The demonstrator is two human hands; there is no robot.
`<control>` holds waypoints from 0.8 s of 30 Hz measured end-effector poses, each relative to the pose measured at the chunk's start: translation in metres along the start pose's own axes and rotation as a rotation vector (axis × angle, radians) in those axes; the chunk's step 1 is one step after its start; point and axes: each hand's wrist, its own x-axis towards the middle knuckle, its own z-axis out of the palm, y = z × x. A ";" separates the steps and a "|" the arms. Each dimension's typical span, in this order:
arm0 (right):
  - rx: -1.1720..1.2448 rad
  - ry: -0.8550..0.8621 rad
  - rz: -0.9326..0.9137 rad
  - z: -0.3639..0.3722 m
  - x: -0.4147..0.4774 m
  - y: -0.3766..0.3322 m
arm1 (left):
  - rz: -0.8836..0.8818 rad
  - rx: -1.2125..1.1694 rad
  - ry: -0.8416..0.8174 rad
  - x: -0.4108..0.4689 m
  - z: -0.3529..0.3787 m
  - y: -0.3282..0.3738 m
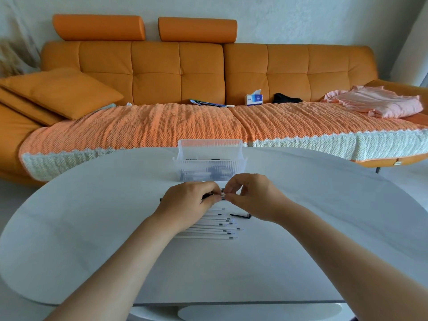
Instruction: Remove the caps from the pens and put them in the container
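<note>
My left hand (188, 202) grips a dark pen (162, 199) whose end sticks out to the left of the hand. My right hand (252, 195) pinches the pen's other end, where the cap sits; the cap itself is mostly hidden between my fingertips. Both hands meet just in front of a clear plastic container (209, 144) that holds several dark caps. Several white pens (215, 230) lie in a row on the table below my hands. One dark pen (240, 215) lies apart, to the right of the row.
The white oval table (92, 216) stands in front of an orange sofa (208, 72) with a knitted cover. A tissue box (254, 98), papers and pink clothes lie on the sofa. A white chair edge shows at the bottom.
</note>
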 end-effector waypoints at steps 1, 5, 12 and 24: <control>-0.017 -0.005 0.002 -0.001 -0.001 0.000 | 0.000 0.009 0.007 0.000 0.000 0.001; -0.113 -0.038 -0.019 -0.003 -0.004 -0.001 | 0.017 0.046 0.015 -0.001 0.001 0.006; -0.158 -0.047 -0.021 -0.004 -0.005 -0.002 | 0.006 -0.010 0.034 0.002 0.006 0.010; 0.386 -0.126 0.250 -0.004 0.001 -0.003 | 0.261 0.184 0.273 0.008 0.014 0.015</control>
